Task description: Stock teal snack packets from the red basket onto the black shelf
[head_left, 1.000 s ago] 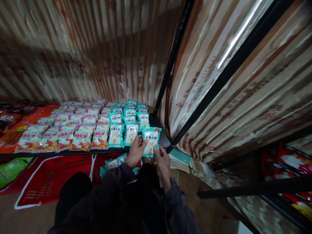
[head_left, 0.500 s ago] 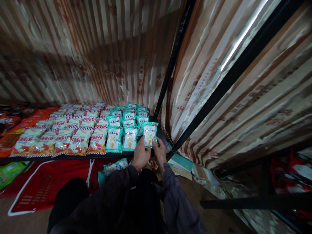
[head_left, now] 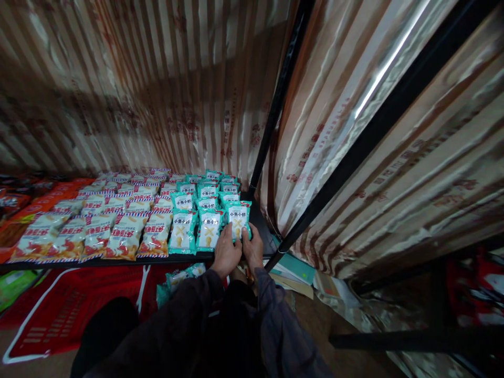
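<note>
Between my two hands is a teal and white snack bag [head_left: 238,216], upright at the right end of the shelf's front row. My left hand [head_left: 227,252] grips its lower left side, and my right hand [head_left: 252,245] holds its lower right side. Directly left of it stands another teal bag [head_left: 209,230], with more teal bags in rows behind. White bags with red print [head_left: 126,236] fill the shelf further left.
A red basket [head_left: 79,304] with a white handle sits below the shelf, with teal bags [head_left: 181,275] beside my left sleeve. Black metal posts [head_left: 311,210] rise at the right before striped curtains [head_left: 220,79]. Orange packs [head_left: 43,202] lie far left. Papers [head_left: 293,270] lie low right.
The held bag and both hands have shifted slightly left, closer to the neighbouring teal bag. The view has also moved a little, so the shelf front appears lower.
</note>
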Available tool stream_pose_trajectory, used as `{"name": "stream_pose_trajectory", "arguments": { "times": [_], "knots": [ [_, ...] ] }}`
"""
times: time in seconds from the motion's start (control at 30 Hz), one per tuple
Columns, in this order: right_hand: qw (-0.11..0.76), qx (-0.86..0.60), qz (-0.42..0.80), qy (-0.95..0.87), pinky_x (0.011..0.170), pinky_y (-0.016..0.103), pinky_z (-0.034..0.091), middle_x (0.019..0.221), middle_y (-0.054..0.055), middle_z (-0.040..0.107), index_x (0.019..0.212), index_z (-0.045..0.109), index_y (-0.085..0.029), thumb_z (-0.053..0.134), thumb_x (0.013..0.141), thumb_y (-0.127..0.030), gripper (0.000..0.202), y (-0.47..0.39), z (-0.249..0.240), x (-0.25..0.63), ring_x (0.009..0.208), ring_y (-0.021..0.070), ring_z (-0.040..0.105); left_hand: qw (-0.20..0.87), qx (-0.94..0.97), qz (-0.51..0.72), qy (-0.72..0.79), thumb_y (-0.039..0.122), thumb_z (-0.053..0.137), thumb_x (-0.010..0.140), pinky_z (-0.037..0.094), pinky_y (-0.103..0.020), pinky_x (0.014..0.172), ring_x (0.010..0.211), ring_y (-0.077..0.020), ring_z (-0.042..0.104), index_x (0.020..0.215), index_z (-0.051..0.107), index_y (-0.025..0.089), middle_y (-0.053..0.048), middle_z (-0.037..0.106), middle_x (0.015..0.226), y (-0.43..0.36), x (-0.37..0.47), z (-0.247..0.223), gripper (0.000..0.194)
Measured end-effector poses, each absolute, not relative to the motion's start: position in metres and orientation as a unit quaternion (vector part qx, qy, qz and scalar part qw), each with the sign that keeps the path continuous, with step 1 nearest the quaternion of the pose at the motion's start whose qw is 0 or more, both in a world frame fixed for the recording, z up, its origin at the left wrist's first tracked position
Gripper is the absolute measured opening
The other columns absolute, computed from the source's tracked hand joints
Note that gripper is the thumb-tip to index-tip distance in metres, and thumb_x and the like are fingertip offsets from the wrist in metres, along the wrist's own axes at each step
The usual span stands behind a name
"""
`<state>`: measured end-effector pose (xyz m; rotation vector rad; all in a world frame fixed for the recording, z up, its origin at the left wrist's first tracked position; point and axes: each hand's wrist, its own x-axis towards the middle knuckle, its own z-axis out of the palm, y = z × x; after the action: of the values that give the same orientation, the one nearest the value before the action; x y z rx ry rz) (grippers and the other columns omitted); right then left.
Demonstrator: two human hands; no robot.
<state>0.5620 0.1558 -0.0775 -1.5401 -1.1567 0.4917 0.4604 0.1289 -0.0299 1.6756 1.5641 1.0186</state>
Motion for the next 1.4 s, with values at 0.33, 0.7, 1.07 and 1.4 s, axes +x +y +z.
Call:
{"name": "stream_pose_trajectory", "arguments": {
  "times": [0.33, 0.7, 1.07, 1.4],
  "knots": [
    [0.516, -0.665, 0.159, -0.516, 0.091, 0.04, 0.041, 0.108, 0.015, 0.065, 0.116, 0.06, -0.012, 0.043, 0.083, -0.049, 0.052, 0.165, -0.086, 0.56, 0.099, 0.0262, 0.058, 0.327, 0.62, 0.391, 0.597, 0.016, 0.049, 0.076, 0.027, -0.037, 0.111, 0.131, -0.0257, 0.038, 0.134, 0.042, 0.008, -0.017, 0.042, 0.141, 0.137, 0.461, -0.038, 0.059],
    [0.502, -0.656, 0.147, -0.545, 0.093, 0.043, 0.04, 0.109, 0.018, 0.063, 0.115, 0.061, -0.01, 0.041, 0.083, -0.047, 0.052, 0.168, -0.088, 0.561, 0.102, 0.0279, 0.055, 0.317, 0.626, 0.391, 0.596, 0.016, 0.048, 0.074, 0.023, -0.037, 0.113, 0.137, -0.0261, 0.029, 0.134, 0.041, 0.009, -0.017, 0.034, 0.146, 0.138, 0.466, -0.046, 0.061],
    [0.491, -0.644, 0.169, -0.561, 0.094, 0.043, 0.04, 0.112, 0.017, 0.063, 0.112, 0.063, -0.01, 0.046, 0.078, -0.044, 0.05, 0.172, -0.09, 0.566, 0.103, 0.0282, 0.057, 0.322, 0.616, 0.389, 0.604, 0.019, 0.049, 0.075, 0.019, -0.038, 0.115, 0.139, -0.0306, 0.022, 0.136, 0.035, 0.0, -0.024, 0.023, 0.148, 0.132, 0.471, -0.044, 0.065],
    [0.536, -0.584, 0.239, -0.561, 0.101, 0.039, 0.038, 0.127, 0.007, 0.058, 0.135, 0.045, -0.021, 0.054, 0.079, -0.041, 0.06, 0.17, -0.08, 0.571, 0.117, 0.0238, 0.053, 0.319, 0.615, 0.383, 0.611, 0.02, 0.045, 0.078, 0.018, -0.039, 0.115, 0.139, -0.0308, 0.02, 0.137, 0.032, -0.004, -0.026, 0.02, 0.149, 0.131, 0.473, -0.038, 0.065]
  ]
}}
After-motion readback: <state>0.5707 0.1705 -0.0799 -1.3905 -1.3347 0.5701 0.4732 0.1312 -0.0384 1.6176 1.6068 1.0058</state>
